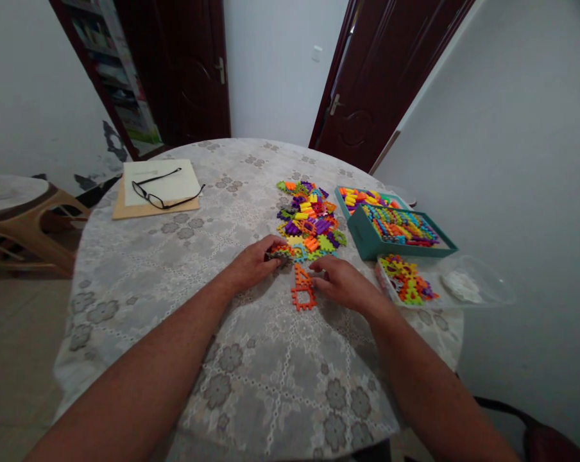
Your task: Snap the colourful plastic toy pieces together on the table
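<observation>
Near the table's middle lies an orange toothed building piece with a square opening. An orange piece with a triangular opening adjoins its far side. My left hand is curled at the near left edge of the pile, its thumb and fingers around small orange and green toothed building pieces. To the right of the orange pieces is my right hand, thumb and forefinger apart, the fingertips close to them. Beyond both hands spreads a pile of colourful plastic pieces, with a light blue piece at its near edge.
On the right stand a teal box of colourful pieces, another open tray behind it, and a clear plastic container holding more pieces. Glasses rest on papers at the far left. A patterned cloth covers the table.
</observation>
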A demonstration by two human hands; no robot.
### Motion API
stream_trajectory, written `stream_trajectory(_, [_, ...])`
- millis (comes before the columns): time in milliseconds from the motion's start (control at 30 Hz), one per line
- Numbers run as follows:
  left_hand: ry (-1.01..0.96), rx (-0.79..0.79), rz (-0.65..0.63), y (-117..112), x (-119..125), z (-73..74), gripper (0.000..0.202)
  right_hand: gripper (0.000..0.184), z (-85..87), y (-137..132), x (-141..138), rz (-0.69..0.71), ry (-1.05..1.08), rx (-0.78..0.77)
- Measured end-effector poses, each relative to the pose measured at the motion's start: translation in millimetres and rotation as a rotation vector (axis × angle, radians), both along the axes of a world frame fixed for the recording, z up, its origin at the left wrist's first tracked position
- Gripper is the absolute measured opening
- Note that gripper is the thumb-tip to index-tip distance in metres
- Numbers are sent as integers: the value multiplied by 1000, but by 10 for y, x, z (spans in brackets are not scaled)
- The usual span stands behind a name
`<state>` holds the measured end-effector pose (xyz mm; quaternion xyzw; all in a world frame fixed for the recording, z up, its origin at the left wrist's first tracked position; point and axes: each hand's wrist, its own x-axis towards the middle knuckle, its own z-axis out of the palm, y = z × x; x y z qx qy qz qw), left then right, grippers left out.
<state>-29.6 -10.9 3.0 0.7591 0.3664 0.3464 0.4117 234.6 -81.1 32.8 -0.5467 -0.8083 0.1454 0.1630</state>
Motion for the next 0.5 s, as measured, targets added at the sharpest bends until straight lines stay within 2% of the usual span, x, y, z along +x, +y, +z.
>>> stream_trajectory(133, [53,22,-5,11,-7,-29,35,22,58,-56,-12,9,-19,-43])
stream_trajectory(267, [107,23,-3,4,1,-10,33,21,138,-142,-74,165,-31,-85])
stream_trajectory(500, [167,41,27,-44,-5,77,28,14,110,-226,-200,210,-28,-130])
